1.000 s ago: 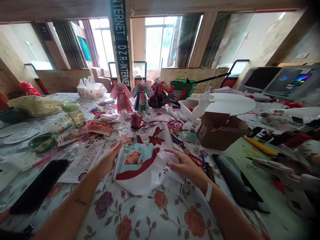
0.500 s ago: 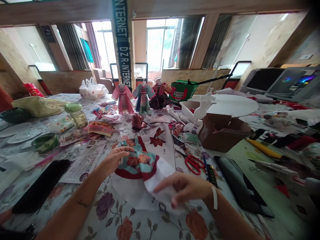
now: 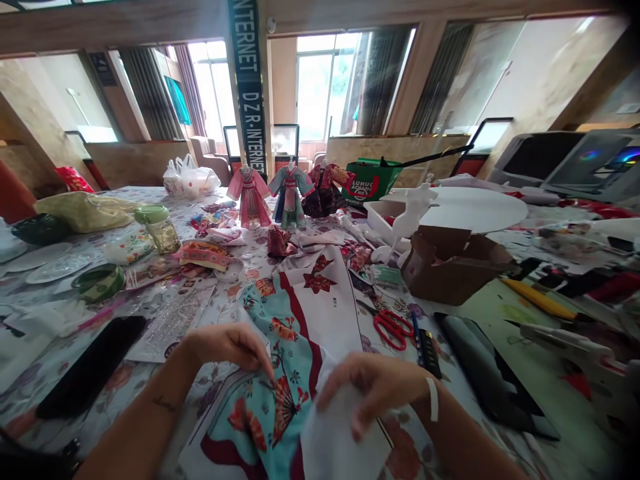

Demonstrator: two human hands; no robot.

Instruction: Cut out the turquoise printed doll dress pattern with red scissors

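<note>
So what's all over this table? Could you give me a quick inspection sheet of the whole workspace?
Surface: table under a floral cloth, crowded.
Job's things: printed fabric, turquoise with fans, red band and white edge, lifted at the near end.
Clutter: red scissors, brown cardboard box, green-lidded jar, black phone, three dressed doll figures.
Hands: left hand pinches the fabric's turquoise part; right hand grips its white edge.
Cables: nothing seen.
Surroundings: windows with curtains, a pillar sign reading INTERNET.
</note>
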